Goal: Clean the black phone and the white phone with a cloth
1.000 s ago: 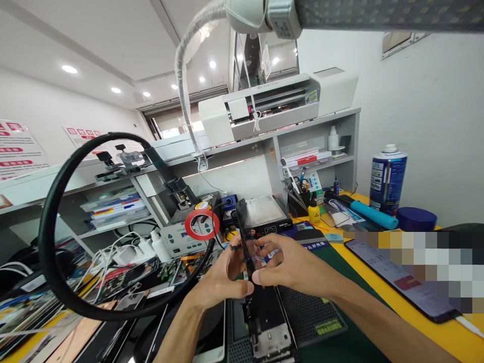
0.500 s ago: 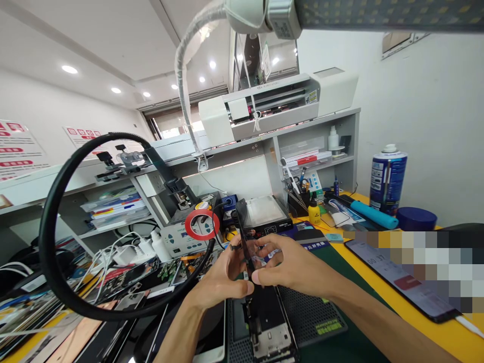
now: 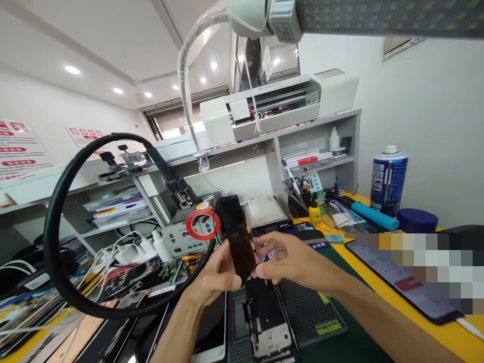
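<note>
A dark, glossy phone screen point(image 3: 238, 237) is held up at a tilt, its black face turned toward me. My left hand point(image 3: 217, 275) grips its lower left side, thumb on the front and fingers behind. At the lower right edge, the thumb and fingers of my right hand point(image 3: 282, 262) pinch it; the fingertips are partly hidden. Below both hands lies an opened phone frame point(image 3: 270, 322), black with a silvery metal part at its near end. It rests on a dark grey textured pad point(image 3: 313, 307).
A black hose point(image 3: 51, 242) loops across the left side, by a roll of red tape point(image 3: 191, 224). Left of the pad lies a white-edged tablet point(image 3: 212, 327). To the right are a lit phone point(image 3: 401, 277), a blue spray can point(image 3: 389, 179) and a yellow bottle point(image 3: 314, 212).
The phone screen has turned from nearly edge-on to show its dark face, and leans slightly more to the left. Both hands keep about the same place. The phone frame has not moved.
</note>
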Tool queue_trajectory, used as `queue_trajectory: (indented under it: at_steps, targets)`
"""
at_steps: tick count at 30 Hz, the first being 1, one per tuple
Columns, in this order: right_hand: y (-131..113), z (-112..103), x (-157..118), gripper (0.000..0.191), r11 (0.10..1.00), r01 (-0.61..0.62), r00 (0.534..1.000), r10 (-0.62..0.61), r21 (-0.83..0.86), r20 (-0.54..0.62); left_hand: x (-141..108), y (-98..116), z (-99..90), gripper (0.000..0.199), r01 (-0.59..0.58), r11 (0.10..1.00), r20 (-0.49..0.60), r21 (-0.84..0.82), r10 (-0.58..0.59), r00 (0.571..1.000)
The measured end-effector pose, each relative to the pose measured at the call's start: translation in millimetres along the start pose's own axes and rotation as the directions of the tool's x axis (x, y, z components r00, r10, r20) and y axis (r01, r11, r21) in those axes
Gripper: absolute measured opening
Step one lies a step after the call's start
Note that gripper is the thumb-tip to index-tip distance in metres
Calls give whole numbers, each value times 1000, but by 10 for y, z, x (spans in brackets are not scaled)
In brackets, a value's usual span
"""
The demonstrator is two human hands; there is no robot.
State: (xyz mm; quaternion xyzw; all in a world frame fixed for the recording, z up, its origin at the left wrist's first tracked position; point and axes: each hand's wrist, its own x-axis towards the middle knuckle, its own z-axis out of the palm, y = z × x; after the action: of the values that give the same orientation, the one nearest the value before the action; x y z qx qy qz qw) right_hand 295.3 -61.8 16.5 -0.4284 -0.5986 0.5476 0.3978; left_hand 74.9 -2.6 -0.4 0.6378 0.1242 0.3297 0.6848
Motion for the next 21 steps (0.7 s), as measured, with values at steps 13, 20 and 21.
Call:
queue_trajectory:
  at_steps: [13,20,21]
  targets:
    - [97,-125,-13,64,841,134,863,-359,523,355,-79,18,-196,94,6,859,321,-511,185,929]
    - [94,-118,-5,70,858,120,832,-361,500,420,-92,-18,-250,96,23,858,358,-513,190,914]
    - [88,-115,-4,71,862,116,832,-355,494,425,-91,-20,-250,95,20,860,356,-509,189,915]
